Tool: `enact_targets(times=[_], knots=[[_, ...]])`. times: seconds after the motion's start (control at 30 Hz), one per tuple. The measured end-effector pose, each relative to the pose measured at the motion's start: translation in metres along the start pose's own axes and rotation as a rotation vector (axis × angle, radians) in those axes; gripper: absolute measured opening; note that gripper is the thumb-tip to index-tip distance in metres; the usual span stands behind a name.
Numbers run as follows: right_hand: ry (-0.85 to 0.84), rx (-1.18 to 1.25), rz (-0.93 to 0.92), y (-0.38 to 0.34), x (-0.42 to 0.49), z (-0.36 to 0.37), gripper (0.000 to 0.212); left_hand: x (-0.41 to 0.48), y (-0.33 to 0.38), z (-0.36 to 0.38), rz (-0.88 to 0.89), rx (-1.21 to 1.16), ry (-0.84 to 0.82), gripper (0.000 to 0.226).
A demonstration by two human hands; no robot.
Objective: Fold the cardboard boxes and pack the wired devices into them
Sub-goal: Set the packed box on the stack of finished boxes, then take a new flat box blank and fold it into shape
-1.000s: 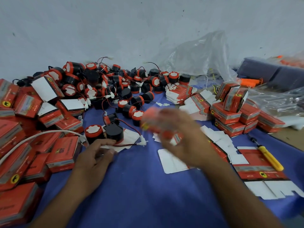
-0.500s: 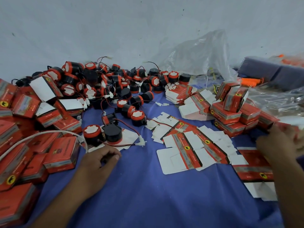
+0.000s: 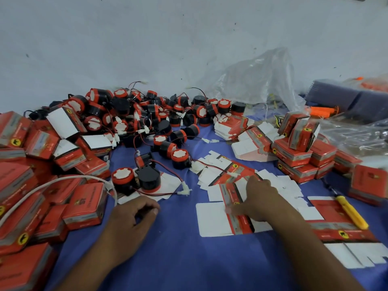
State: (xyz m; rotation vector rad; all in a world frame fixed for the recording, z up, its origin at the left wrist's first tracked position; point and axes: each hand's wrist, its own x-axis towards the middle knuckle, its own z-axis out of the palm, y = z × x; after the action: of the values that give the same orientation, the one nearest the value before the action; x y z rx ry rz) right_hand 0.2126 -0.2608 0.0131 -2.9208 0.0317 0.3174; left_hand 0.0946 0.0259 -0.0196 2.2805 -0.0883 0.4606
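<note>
Two hands, right hand [image 3: 259,198] fingers spread on a flat carton [image 3: 212,219] (print blurred, yellow badge); left hand [image 3: 130,219] loosely curled, empty

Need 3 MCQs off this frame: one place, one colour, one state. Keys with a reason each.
1. Where does the yellow screwdriver lie?
A. on a flat box blank, right of the right hand
B. among the piled devices
C. inside a folded box

2. Colour of the cloth?
A. green
B. blue
C. white

3. The left hand:
A. holds a device
B. grips a box
C. rests on the cloth, holding nothing

Key: A, its handle lies across the red blank; B, blue shows between the items; C, its fingers are loosely curled and hold nothing.
</note>
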Motion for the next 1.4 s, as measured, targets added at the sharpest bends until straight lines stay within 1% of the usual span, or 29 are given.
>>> enact_targets(times=[0.07, 0.13, 0.17, 0.23, 0.27, 0.3, 0.33, 0.37, 0.4, 0.43, 0.47, 0.5, 0.53, 0.57, 0.6, 0.7, 0.77, 0.83, 0.93, 0.97, 1.1, 1.17, 1.2, 1.23, 1.33, 1.37, 1.4], knots=[[0.001, 0.157, -0.062, 0.004, -0.004, -0.010, 0.083, 0.000, -0.001, 0.000, 0.012, 0.003, 0.001, 0.026], [0.083, 0.380, -0.150, 0.004, -0.012, -0.024, 0.060, 0.001, 0.001, 0.000, 0.012, -0.021, 0.017, 0.025], [0.142, 0.539, -0.204, 0.002, -0.016, -0.031, 0.049, 0.001, 0.004, 0.001, 0.012, -0.042, 0.041, 0.023], [0.265, 0.882, -0.338, -0.010, -0.031, -0.041, 0.028, -0.001, 0.012, 0.001, 0.051, -0.042, 0.153, 0.021], [0.311, 1.034, -0.408, -0.020, -0.041, -0.041, 0.022, -0.001, 0.017, 0.000, 0.086, -0.028, 0.222, 0.022], [0.330, 1.152, -0.471, -0.031, -0.049, -0.036, 0.021, -0.002, 0.020, 0.001, 0.112, -0.035, 0.267, 0.025], [0.331, 1.207, -0.536, -0.041, -0.058, -0.028, 0.019, -0.003, 0.023, 0.003, 0.117, -0.082, 0.277, 0.033], [0.309, 1.194, -0.620, -0.051, -0.066, -0.016, 0.015, -0.004, 0.027, 0.007, 0.099, -0.182, 0.243, 0.048], [0.262, 1.117, -0.729, -0.059, -0.073, -0.003, 0.012, -0.005, 0.030, 0.012, 0.071, -0.320, 0.172, 0.062], [0.205, 0.988, -0.855, -0.066, -0.078, 0.009, 0.013, -0.007, 0.033, 0.017, 0.042, -0.464, 0.088, 0.071], [0.160, 0.836, -0.982, -0.071, -0.081, 0.021, 0.017, -0.009, 0.035, 0.022, 0.006, -0.592, 0.023, 0.073], [0.138, 0.690, -1.093, -0.072, -0.080, 0.030, 0.023, -0.011, 0.034, 0.025, -0.048, -0.698, -0.004, 0.066], [0.123, 0.601, -1.154, -0.073, -0.077, 0.036, 0.031, -0.012, 0.033, 0.024, -0.099, -0.764, 0.005, 0.056], [0.110, 0.583, -1.159, -0.073, -0.076, 0.038, 0.039, -0.011, 0.032, 0.021, -0.132, -0.799, 0.022, 0.049], [0.110, 0.600, -1.130, -0.074, -0.074, 0.039, 0.047, -0.009, 0.030, 0.018, -0.147, -0.832, 0.017, 0.050], [0.125, 0.650, -1.009, -0.076, -0.069, 0.041, 0.074, -0.007, 0.025, 0.010, -0.157, -0.980, -0.070, 0.064], [0.093, 0.670, -0.978, -0.077, -0.066, 0.044, 0.086, -0.007, 0.027, 0.010, -0.151, -0.996, -0.113, 0.066], [0.067, 0.680, -0.966, -0.077, -0.063, 0.045, 0.092, -0.007, 0.027, 0.009, -0.151, -0.996, -0.138, 0.074], [0.062, 0.662, -0.974, -0.079, -0.062, 0.045, 0.094, -0.006, 0.034, 0.001, -0.209, -1.071, -0.140, 0.088], [0.068, 0.651, -0.975, -0.080, -0.062, 0.045, 0.094, -0.005, 0.037, -0.002, -0.222, -1.084, -0.129, 0.087], [0.060, 0.653, -0.990, -0.081, -0.062, 0.045, 0.100, -0.005, 0.042, -0.006, -0.213, -1.135, -0.119, 0.070], [0.029, 0.690, -0.990, -0.080, -0.063, 0.045, 0.103, -0.005, 0.045, -0.008, -0.214, -1.135, -0.131, 0.070], [0.010, 0.704, -0.985, -0.080, -0.064, 0.046, 0.105, -0.006, 0.045, -0.008, -0.231, -1.143, -0.142, 0.074], [-0.010, 0.714, -0.980, -0.080, -0.064, 0.047, 0.106, -0.007, 0.045, -0.008, -0.260, -1.162, -0.150, 0.082], [-0.108, 0.789, -0.950, -0.080, -0.065, 0.048, 0.109, -0.011, 0.039, -0.007, -0.380, -1.206, -0.145, 0.126], [-0.160, 0.838, -0.938, -0.080, -0.065, 0.047, 0.110, -0.012, 0.037, -0.008, -0.382, -1.218, -0.165, 0.131], [-0.206, 0.874, -0.932, -0.079, -0.065, 0.046, 0.111, -0.012, 0.037, -0.008, -0.378, -1.226, -0.191, 0.132]])
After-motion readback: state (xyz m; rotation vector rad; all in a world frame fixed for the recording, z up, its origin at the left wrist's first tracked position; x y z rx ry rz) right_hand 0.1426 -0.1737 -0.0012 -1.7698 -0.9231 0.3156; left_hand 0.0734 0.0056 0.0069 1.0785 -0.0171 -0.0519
